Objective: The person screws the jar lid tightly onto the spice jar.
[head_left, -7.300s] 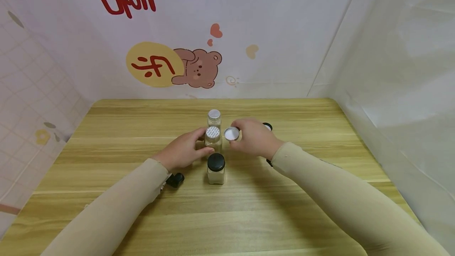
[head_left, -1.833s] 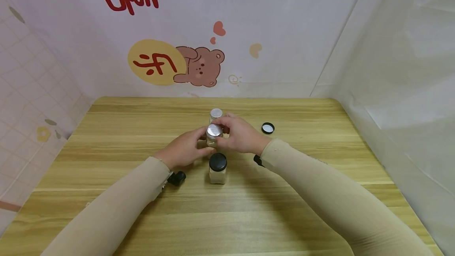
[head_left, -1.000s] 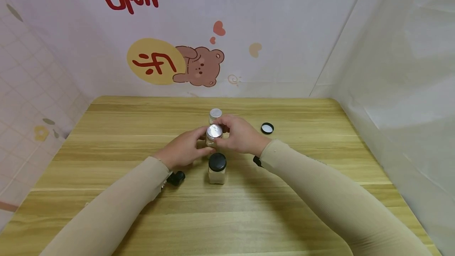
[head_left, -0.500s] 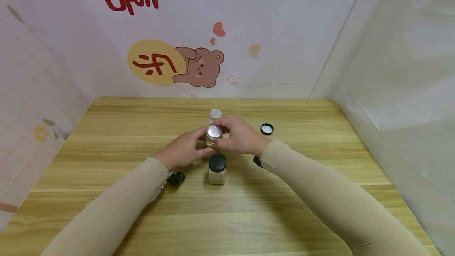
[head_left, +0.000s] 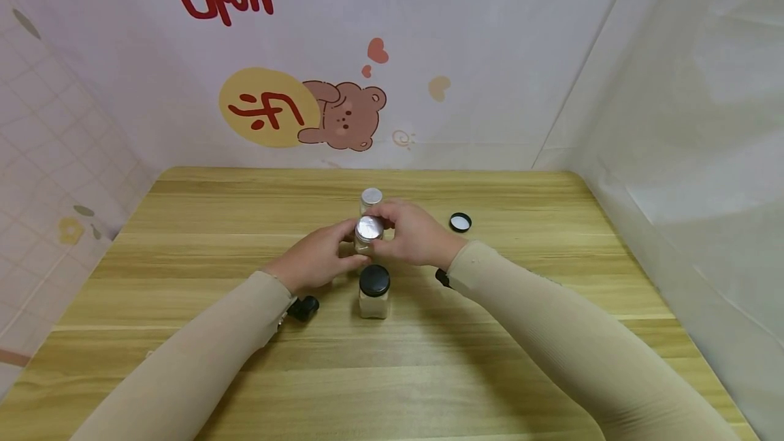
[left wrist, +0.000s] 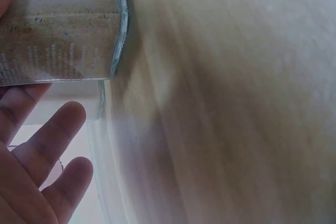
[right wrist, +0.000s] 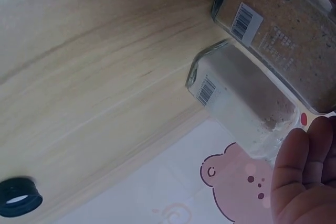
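From where I stand, the left hand (head_left: 321, 258) grasps a clear, squared glass jar of speckled brown seasoning (left wrist: 58, 30), thumb on its near side, forefinger on its far side. The right hand (head_left: 419, 231) pinches the jar's round, shiny silver lid (head_left: 369, 226) between thumb and fingers. The jar lies right between the 2 hands, upright, its long axis vertical, neither hand nearer: left fingers round the body, right fingers higher, at the top. I can't tell how tightly the lid sits. Just in front of the left thumb stands a squared glass jar with a round black cap (head_left: 374, 305); just beyond the fingers, a clear glass jar with a silver cap (head_left: 371, 197). Well to the right of the right fingers lies a loose, round black lid with a white lining (head_left: 461, 222).
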Available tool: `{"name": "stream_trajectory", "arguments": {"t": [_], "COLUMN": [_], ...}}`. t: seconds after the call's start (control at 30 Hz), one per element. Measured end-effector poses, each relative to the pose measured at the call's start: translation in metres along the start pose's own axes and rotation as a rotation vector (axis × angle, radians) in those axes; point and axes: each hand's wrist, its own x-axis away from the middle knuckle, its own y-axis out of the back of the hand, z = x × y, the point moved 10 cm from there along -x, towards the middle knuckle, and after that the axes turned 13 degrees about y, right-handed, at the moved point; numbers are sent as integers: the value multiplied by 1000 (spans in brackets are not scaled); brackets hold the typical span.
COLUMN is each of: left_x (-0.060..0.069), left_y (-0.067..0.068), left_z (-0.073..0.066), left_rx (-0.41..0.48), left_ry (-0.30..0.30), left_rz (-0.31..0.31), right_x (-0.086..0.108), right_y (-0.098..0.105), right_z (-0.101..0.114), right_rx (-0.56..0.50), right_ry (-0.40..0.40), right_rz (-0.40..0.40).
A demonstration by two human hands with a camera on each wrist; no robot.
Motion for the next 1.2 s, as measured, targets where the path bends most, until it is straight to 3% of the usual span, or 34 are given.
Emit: {"name": "stream_trajectory", "arguments": {"t": [0.37, 0.7, 1.0, 1.2], "left_x": [-1, -1, -1, 0], "left_y": [-1, 0, 0, 0], "left_z": [0, 1, 1, 1], "left_rx": [2, 1, 2, -5], "left_ry": [2, 7, 6, 6], "left_rz": [-1, -4, -2, -5], "right_x": [2, 2, 3, 3], "right_y": [3, 4, 1, 1], "right_z": [0, 1, -3, -2], "right_rx": [9, 80, -39, -33], "right_ry": [-8, -30, -29, 3], "right_rz": [-9, -10, -40, -49]}}
